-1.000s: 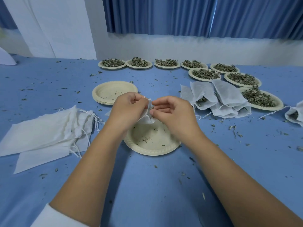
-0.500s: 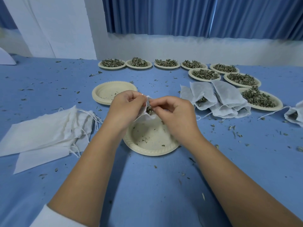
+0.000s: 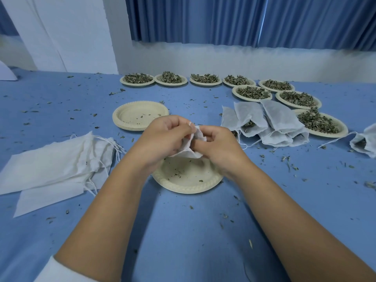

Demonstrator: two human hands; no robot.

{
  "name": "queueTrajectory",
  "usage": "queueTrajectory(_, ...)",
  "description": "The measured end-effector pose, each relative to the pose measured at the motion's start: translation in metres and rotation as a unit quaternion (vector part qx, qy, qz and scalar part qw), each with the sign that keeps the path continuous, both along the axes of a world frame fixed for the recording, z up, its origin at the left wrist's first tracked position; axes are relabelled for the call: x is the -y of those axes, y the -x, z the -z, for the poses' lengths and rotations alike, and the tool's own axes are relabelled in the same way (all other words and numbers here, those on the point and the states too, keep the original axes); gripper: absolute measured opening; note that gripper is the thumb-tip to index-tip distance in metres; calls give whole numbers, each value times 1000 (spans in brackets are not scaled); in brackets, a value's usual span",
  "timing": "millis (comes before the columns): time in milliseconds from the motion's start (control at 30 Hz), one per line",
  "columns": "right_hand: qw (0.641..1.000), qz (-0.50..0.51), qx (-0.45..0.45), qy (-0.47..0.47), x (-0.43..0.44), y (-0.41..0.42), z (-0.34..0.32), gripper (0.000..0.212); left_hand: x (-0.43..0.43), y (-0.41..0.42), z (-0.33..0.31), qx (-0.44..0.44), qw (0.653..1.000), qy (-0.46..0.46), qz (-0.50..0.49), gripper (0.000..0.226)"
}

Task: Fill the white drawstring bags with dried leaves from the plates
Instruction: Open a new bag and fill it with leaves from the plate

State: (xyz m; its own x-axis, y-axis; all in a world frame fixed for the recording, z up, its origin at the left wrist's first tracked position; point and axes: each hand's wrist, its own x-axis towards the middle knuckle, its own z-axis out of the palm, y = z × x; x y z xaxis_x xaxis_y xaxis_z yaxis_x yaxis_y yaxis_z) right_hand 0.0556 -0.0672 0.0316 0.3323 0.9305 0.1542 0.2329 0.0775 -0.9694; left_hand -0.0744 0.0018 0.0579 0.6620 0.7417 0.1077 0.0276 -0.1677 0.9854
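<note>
Work surface: flat table covered in blue cloth (image 3: 183,231). Rear boundary: blue pleated fabric curtain (image 3: 244,19) hanging above a white wall band (image 3: 223,58). Rear left: tall white flat panel (image 3: 71,31). Far left edge: white curved object (image 3: 6,73), partly cropped, resting on the cloth.

Crumpled white bag (image 3: 192,148) hanging above nearly empty plate (image 3: 187,180), surface centre. Flat empty bags (image 3: 53,165) lying toward left edge; filled bags (image 3: 270,123) lying right; leaf-heaped plates (image 3: 252,100) lining far edge.

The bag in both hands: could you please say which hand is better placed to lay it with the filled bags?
Right, probably: the right hand holds the bag, and the filled bags lie on its side.
</note>
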Motion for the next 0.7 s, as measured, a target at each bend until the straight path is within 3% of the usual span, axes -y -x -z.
queueTrajectory(267, 994, 86, 66, 10, -6, 3, 3, 29, 16, -8, 2, -30, 998, 9, 61, 11)
queueTrajectory(467, 993, 75, 92, 19, -9, 3, 8, 19, 10, -13, 5, 10, 998, 28, -57, 17)
queueTrajectory(567, 996, 31, -61, 59, -6, -1, 2, 19, 3, -12, 7, 51, 991, 42, -112, 16)
queueTrajectory(700, 953, -46, -257, 153, -2, -10, -13, 43, -4, -13, 14, 54, 987, -5, -153, 16)
